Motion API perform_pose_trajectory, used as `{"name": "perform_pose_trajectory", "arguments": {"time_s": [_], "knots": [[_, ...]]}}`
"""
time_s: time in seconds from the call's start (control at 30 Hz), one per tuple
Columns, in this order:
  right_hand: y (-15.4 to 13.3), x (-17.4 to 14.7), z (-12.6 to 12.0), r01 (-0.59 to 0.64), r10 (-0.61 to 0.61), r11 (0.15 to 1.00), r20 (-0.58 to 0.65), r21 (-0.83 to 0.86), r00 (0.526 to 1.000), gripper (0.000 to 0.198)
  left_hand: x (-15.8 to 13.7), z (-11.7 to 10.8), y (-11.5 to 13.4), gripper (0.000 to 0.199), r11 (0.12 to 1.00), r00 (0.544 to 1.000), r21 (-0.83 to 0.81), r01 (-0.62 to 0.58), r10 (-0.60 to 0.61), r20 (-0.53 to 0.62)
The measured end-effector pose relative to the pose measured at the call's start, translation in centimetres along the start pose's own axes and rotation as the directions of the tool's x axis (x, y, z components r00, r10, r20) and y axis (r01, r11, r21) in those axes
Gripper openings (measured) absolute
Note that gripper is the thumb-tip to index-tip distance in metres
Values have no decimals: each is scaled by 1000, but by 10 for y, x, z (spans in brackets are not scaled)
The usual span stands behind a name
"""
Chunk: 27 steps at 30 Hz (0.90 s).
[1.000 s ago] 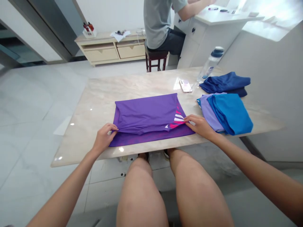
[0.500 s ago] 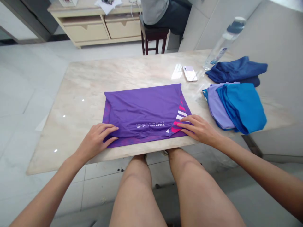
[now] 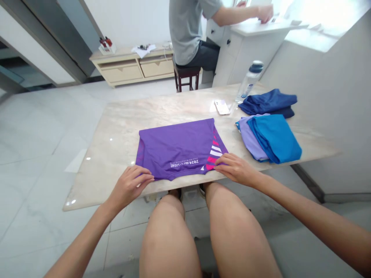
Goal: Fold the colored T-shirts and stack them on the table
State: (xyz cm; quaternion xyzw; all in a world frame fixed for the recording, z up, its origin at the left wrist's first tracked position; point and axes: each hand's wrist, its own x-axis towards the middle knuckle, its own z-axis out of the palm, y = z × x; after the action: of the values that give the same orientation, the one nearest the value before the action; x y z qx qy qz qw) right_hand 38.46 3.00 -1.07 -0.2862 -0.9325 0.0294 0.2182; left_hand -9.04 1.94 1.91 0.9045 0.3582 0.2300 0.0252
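A purple T-shirt [image 3: 176, 143], with white "2024" lettering and pink and white stripes, lies folded into a flat rectangle on the marble-patterned table [image 3: 121, 116]. My left hand [image 3: 133, 181] pinches its near left corner, thumb and fingers together at the cloth's edge. Over at the near right, by the stripes, my right hand [image 3: 236, 168] has its fingers closed on the shirt's edge. The near edge of the cloth runs between both hands, close to the table's front edge, with slight waves in it.
To the right lie a folded blue garment [image 3: 276, 139], a lavender garment [image 3: 251, 135] and a dark blue garment [image 3: 269, 102]. Behind them stand a water bottle [image 3: 248, 83] and a phone [image 3: 222, 107]. A person [image 3: 188, 34] sits on a stool [image 3: 188, 77] beyond the table.
The shirt's top layer has come toward me, covering the strip of lower layer that showed along the near edge. My view has tilted up, showing more of the room.
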Motion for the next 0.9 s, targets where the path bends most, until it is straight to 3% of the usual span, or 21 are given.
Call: {"name": "perform_pose_trajectory", "arguments": {"time_s": [0.17, 0.3, 0.37, 0.5, 0.63, 0.8, 0.9], "knots": [[-26, -11, -54, -107, 100, 993, -134, -47, 986, 17, 34, -29, 54, 18, 999, 1000, 50, 16, -16, 0], [-45, -34, -90, -219, 202, 974, -236, -50, 951, 16, 85, -19, 91, 19, 984, 979, -30, 174, -170, 109], [-53, -53, -98, -267, 244, 962, -263, -56, 934, 16, 120, -2, 107, 16, 952, 936, -77, 295, -272, 222], [-67, -100, -92, -374, 350, 927, -277, -37, 895, 14, 198, 48, 140, 17, 871, 782, -49, 488, -412, 468], [-75, -144, -74, -454, 435, 891, -277, -7, 857, 14, 254, 108, 171, 24, 822, 688, 31, 569, -496, 529], [-73, -175, -57, -492, 484, 869, -293, 54, 824, 16, 268, 164, 195, 77, 742, 622, 68, 667, -605, 497], [-55, -167, -47, -516, 534, 845, -301, 142, 790, 15, 259, 177, 196, 78, 700, 602, 52, 713, -648, 467]]}}
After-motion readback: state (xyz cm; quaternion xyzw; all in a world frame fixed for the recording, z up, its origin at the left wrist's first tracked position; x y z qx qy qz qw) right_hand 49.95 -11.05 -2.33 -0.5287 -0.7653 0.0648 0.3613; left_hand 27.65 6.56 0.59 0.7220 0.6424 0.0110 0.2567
